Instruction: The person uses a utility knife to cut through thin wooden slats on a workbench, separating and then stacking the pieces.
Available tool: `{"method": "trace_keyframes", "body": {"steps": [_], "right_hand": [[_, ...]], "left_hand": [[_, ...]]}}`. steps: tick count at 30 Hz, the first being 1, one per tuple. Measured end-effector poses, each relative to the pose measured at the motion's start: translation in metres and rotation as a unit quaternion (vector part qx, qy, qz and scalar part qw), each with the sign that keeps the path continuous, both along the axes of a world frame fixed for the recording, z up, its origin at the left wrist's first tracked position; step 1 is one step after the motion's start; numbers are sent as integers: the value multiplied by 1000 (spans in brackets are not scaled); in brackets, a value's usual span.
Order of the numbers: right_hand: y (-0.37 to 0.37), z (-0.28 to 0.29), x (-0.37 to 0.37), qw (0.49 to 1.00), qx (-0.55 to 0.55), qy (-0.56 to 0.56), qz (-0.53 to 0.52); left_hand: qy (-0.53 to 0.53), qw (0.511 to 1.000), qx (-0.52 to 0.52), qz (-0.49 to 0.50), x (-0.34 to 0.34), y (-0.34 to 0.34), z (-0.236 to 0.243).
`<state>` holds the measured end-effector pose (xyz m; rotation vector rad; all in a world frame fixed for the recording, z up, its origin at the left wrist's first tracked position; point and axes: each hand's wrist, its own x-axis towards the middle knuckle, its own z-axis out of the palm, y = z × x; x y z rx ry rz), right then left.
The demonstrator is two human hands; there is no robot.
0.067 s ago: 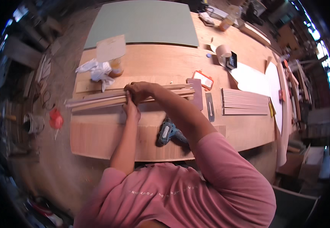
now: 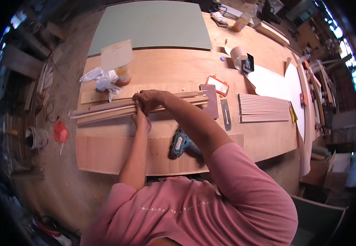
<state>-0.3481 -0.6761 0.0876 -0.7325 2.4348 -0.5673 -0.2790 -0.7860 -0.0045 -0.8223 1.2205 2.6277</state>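
Observation:
A loose bundle of long, thin wooden strips (image 2: pixel 108 111) lies crosswise over the left half of the workbench. My right hand (image 2: pixel 150 99) is closed over the bundle from above, near its middle, with the knuckles up. Just below it, my left hand (image 2: pixel 141 119) grips the strips from the near side, its thumb pointing up along them. The two hands touch or nearly touch, and their fingertips are partly hidden. Toward the left the strips fan slightly apart, while their right ends reach a flat mauve piece (image 2: pixel 212 100).
A blue cordless drill (image 2: pixel 181 143) lies near the front edge, beside my right arm. Grooved strips (image 2: pixel 264 108), a slotted metal plate (image 2: pixel 226 115) and an orange-rimmed case (image 2: pixel 217 85) are to the right. A white rag (image 2: pixel 104 78) and a jar (image 2: pixel 123 76) stand behind the bundle; a green board (image 2: pixel 151 26) lies farther back.
The view has shifted slightly. Both hands keep their hold, and the left ends of the wooden strips look a little more spread and less blurred.

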Motion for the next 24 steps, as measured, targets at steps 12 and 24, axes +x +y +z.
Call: {"method": "trace_keyframes", "body": {"steps": [12, 24], "right_hand": [[5, -6, 40, 984, 90, 60, -142], [303, 34, 419, 678, -386, -101, -617]], "left_hand": [[-69, 942, -224, -240, 2, -50, -26], [45, 829, -556, -46, 98, 18, 19]]}}
